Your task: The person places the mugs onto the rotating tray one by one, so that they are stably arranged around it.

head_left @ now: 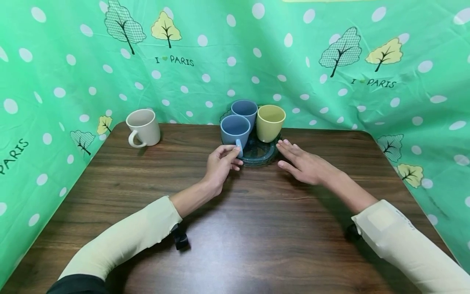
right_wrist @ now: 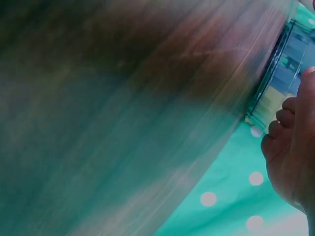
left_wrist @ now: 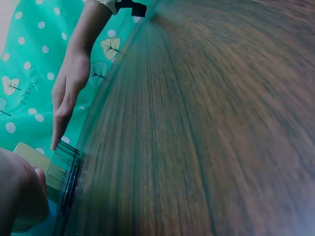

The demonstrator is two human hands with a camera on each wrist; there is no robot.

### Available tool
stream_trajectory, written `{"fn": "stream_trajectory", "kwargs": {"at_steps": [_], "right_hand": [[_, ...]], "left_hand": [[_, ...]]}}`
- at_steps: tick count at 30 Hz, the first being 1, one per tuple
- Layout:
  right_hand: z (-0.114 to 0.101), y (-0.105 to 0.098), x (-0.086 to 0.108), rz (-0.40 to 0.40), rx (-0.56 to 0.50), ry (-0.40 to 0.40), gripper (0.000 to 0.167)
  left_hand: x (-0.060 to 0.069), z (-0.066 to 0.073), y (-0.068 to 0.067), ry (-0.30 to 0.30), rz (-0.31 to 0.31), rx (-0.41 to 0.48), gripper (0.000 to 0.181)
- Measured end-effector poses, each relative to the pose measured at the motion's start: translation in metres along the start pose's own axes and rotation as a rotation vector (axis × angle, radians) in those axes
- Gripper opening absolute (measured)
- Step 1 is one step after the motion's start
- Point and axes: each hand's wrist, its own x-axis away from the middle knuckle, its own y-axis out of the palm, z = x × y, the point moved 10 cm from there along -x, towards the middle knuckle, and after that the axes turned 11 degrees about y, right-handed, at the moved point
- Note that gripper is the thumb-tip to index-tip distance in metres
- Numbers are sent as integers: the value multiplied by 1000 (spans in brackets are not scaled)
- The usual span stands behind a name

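Note:
A round, dark see-through tray (head_left: pixel 258 160) with a raised clear wall stands near the table's back edge. On it are a front blue mug (head_left: pixel 234 130), a second blue mug (head_left: pixel 245 108) behind it, and a yellow cup (head_left: pixel 270 126) at the right. My left hand (head_left: pixel 219 165) pinches the front blue mug's handle between thumb and fingers. With straight fingers, my right hand (head_left: pixel 307 166) lies against the tray's right rim, holding nothing. In the left wrist view, the right hand (left_wrist: pixel 71 83) reaches down to the clear wall.
A white mug (head_left: pixel 147 128) stands at the back left of the wooden table (head_left: pixel 253 228), its handle toward the front left. A green dotted cloth (head_left: pixel 227 77) hangs behind the table and along both sides.

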Motion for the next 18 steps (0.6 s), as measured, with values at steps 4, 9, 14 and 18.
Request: {"fn": "stream_trajectory", "kwargs": {"at_steps": [4,9,14,18], "right_hand": [[7,-2,-4,17,2,1,73],[15,-4,-9,15,-16,11,72],[22,-4,-14,12,-14,19,72],[25,-5,-17,15,-26,27,72]], "left_hand": [[1,1,-5,0,10,5,21],[0,2,-14,-2,19,5,23],[-2,5,-24,3,32,-10,23],[-5,8,-32,3,44,-15,21]]}}
